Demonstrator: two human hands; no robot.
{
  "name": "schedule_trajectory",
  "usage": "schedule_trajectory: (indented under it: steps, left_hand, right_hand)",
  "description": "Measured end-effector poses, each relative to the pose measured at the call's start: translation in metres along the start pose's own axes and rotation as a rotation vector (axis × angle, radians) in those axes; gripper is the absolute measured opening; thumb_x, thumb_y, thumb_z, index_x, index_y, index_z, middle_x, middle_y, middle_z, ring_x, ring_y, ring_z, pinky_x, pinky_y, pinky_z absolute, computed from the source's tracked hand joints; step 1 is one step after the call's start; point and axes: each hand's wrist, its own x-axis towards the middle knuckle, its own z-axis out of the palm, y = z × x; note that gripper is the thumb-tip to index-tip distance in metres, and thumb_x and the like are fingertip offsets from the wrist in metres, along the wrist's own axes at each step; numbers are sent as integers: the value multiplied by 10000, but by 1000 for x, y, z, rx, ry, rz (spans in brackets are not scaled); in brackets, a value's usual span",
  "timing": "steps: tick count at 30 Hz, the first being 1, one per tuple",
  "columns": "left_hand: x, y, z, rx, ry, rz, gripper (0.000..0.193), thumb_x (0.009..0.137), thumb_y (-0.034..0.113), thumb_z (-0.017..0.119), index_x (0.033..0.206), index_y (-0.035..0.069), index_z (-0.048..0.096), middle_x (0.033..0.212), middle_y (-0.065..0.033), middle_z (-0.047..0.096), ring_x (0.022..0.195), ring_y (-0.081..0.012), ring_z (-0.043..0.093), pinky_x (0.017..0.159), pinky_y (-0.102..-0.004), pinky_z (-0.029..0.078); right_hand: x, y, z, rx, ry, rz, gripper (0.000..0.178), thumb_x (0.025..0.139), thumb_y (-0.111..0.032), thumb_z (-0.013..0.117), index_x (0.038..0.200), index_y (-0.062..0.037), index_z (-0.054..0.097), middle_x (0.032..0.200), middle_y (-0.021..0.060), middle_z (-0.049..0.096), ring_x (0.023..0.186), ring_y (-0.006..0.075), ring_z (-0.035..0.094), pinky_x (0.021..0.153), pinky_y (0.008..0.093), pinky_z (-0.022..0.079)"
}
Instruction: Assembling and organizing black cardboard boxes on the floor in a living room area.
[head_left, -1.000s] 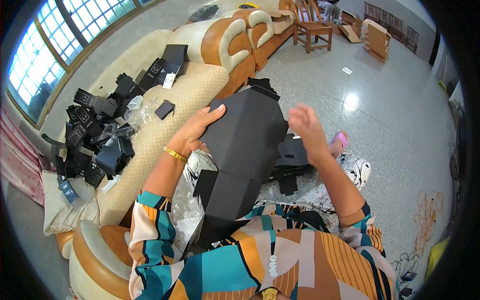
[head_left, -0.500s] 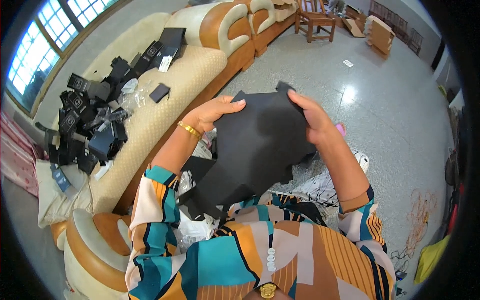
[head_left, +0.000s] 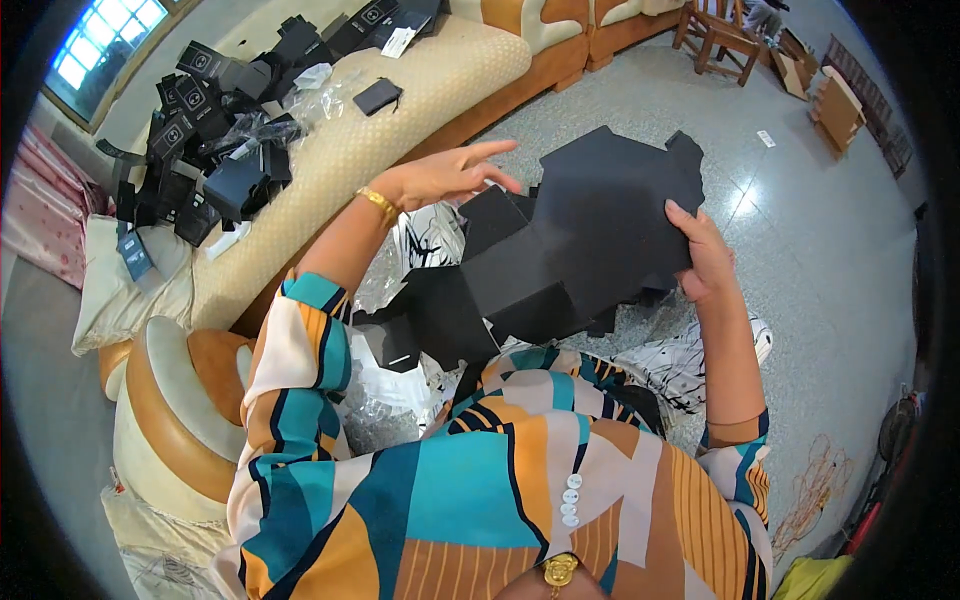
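A large flat sheet of black cardboard (head_left: 610,215), cut with tabs and flaps like an unfolded box, is held up over my lap. My right hand (head_left: 706,252) grips its right edge, thumb on the upper face and the fingers hidden behind. Off the sheet's left side, my left hand (head_left: 455,176) hangs in the air with fingers apart and nothing in it. Below the sheet, more black cardboard pieces (head_left: 430,315) lie near my lap, beside clear plastic wrapping (head_left: 385,410).
A cream sofa (head_left: 450,70) on the left bears a heap of black boxes (head_left: 195,125), plastic bags and a small dark pouch (head_left: 377,96). A wooden chair (head_left: 718,45) and brown cartons (head_left: 836,108) stand at the far right. Cords (head_left: 815,495) lie on the floor at right.
My left hand has let go of the sheet's left edge and opened. The sheet has shifted right and turned, my right hand now lower on its edge. The view has swung left.
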Motion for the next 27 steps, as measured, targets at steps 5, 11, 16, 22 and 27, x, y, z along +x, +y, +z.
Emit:
schedule_trajectory:
  steps: [5,11,16,22,27]
  left_hand:
    - [-19,-31,25,9,48,-152,588,748,483,622,1102,26,517,989,-54,566,791,-117,520,702,-241,418]
    - [-17,-52,51,-487,155,-120,595,765,485,584,1103,1,506,1017,-53,573,880,-124,542,760,-264,445]
    - [-10,-63,57,-663,42,-92,659,752,539,536,1149,16,483,1112,-93,554,1011,-189,532,874,-308,428]
    - [-56,-73,3,-227,-8,-158,693,743,590,543,1157,37,493,854,-32,531,785,-120,508,800,-237,395]
    - [-79,-111,17,195,135,-179,456,808,453,556,973,28,574,693,35,500,684,-78,472,590,-230,370]
  right_hand:
    - [-3,3,5,15,76,33,369,784,-169,609,1097,-25,478,1011,103,581,920,216,565,817,353,450]
    - [1,14,-8,114,-84,-19,349,799,-161,597,1102,-27,489,1034,96,577,930,220,562,843,366,437]
    - [9,29,-24,212,-24,128,397,788,-172,622,1121,-20,469,1068,102,553,942,215,550,828,377,442]
    - [14,38,-46,240,321,205,400,724,-121,688,1049,-41,470,1027,119,553,913,254,554,766,456,427]
    - [21,46,-52,213,391,254,374,707,-98,700,1011,-77,483,1019,110,556,916,250,551,751,457,434]
